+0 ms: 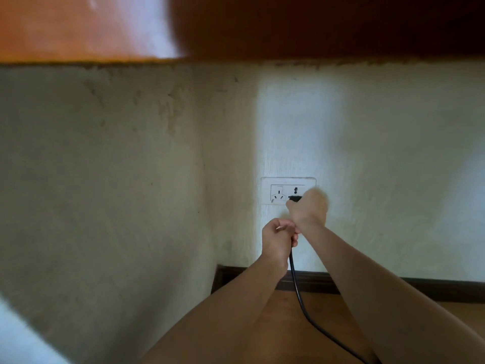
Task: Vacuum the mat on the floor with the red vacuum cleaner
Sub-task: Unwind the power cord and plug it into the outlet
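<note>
As the right hand (pixel 309 206) pinches the plug (pixel 294 198) at the wall socket (pixel 278 194) — powering the vacuum. Left hand (pixel 278 239) grips the cord (pixel 295 279) — for slack.

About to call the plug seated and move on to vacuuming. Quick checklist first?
1. Right hand grips black plug at the wall socket's right outlet: ok.
2. Plug fully seated: cannot tell, hand covers it and the picture is blurred.
3. Left hand holds the cord: ok.
4. Left outlet free: ok.
5. Cord runs unknotted down to the floor: ok.
6. Vacuum and mat in sight: not ok.
</note>
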Tool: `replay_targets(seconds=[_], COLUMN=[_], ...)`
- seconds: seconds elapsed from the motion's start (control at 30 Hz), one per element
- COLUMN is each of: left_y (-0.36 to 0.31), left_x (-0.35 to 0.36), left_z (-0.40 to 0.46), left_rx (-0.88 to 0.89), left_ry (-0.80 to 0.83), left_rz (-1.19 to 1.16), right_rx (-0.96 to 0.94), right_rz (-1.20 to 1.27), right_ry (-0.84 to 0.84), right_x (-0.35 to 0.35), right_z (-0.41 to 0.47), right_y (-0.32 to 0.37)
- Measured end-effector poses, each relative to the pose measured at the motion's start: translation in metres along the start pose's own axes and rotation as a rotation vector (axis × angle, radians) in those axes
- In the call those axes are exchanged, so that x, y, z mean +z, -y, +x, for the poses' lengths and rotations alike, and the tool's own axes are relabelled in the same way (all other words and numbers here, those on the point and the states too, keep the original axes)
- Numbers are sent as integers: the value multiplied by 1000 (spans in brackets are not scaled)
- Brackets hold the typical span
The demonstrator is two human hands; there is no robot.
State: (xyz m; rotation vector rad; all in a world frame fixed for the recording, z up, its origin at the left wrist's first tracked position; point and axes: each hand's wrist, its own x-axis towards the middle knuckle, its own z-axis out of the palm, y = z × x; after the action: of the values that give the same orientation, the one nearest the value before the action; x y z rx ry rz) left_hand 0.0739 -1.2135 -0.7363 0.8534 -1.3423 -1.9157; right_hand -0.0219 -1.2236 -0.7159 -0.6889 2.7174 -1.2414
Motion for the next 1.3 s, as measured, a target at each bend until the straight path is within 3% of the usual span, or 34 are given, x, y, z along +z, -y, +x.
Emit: replay_targets(seconds=[0.1, 0.3, 0.43, 0.7, 1.03, 1.3], left_y=[7, 6, -5, -16, -13, -6], left_x=[2, 6, 8, 15, 24, 29], left_z=[1, 7, 15, 22, 24, 25], left_rx=[-45, -123, -156, -185, -184, -165], left_ry=[0, 33, 57, 92, -55, -176], left_rz=[-9, -40, 1, 79, 40, 50], right_rx=[-36, 245, 361, 406, 432, 400], right_rz=[37, 636, 655, 743, 738, 577], right_ry=[61, 404, 538, 459, 323, 224], right_x=[2, -15, -14, -12, -4, 1], right_z=[4, 6, 3, 3, 2, 1], right_y=[-11, -20, -21, -17, -8, -2])
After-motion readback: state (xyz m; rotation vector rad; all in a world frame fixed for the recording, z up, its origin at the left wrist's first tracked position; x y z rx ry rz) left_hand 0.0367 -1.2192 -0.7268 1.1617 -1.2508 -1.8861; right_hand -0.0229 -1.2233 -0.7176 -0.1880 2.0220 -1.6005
